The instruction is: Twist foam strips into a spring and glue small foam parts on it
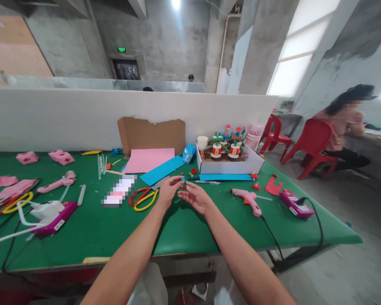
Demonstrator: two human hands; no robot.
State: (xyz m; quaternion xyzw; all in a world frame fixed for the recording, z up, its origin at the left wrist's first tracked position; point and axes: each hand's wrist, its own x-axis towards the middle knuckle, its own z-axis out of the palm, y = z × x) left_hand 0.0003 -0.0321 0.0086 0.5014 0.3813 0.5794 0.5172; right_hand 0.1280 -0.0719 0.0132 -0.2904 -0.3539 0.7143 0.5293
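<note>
A small blue piece, perhaps rolled paper (183,181), is pinched at the fingertips of my left hand (170,188). My right hand (197,198) meets it from the other side, its upper fingertips at the piece and the lower fingers loosely curled. Exactly how the piece is shaped is too small to tell. Scissors with red and yellow handles (147,199) lie beside my left hand, blades partly behind it. Just beyond the hands are a blue paper strip (161,169), a dark green coiled strip (193,178) and a pen (208,182).
A white box (231,167) holds several figures made from cups. To the right lie a pink glue gun (249,201) and a purple power strip (295,204); another glue gun (57,182) and power strip (55,220) are left. A person (343,123) sits at far right.
</note>
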